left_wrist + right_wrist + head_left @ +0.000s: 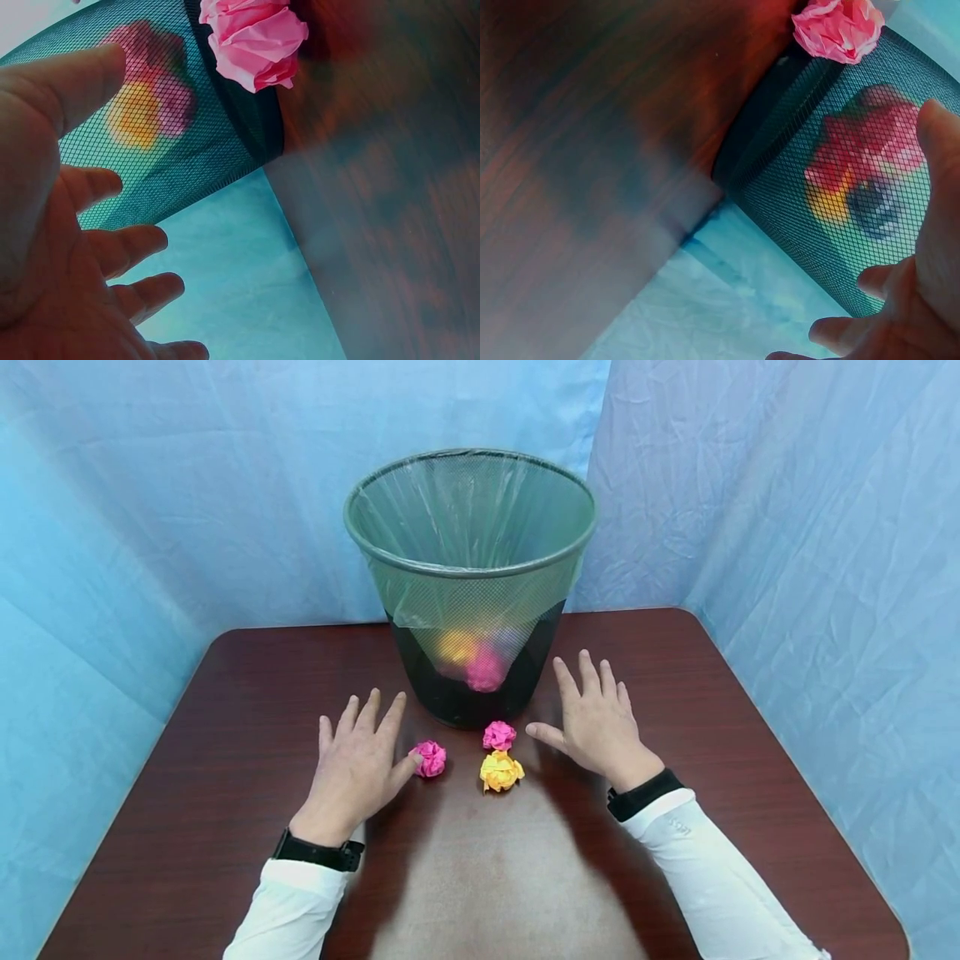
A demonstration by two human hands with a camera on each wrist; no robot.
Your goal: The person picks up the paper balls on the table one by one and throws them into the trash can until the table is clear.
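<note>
My left hand (354,772) is spread above the table with straight fingers, left of the bin. Its thumb overlaps the edge of a crumpled pink paper ball (432,760); whether it touches I cannot tell. My right hand (598,727) hovers at the bin's right front, fingers spread and holding nothing. Between the hands, a smaller pink paper ball (498,735) lies just behind a crumpled yellow paper ball (500,771). Both wrist views show the palms empty, with a pink ball (259,45) near the bin's base in the left one.
A black mesh wastebasket (471,572) with a clear liner stands upright at the table's back. Pink and yellow paper balls (485,668) show through its mesh. The brown table (247,710) has rounded back corners. Blue cloth (187,485) hangs behind and at both sides.
</note>
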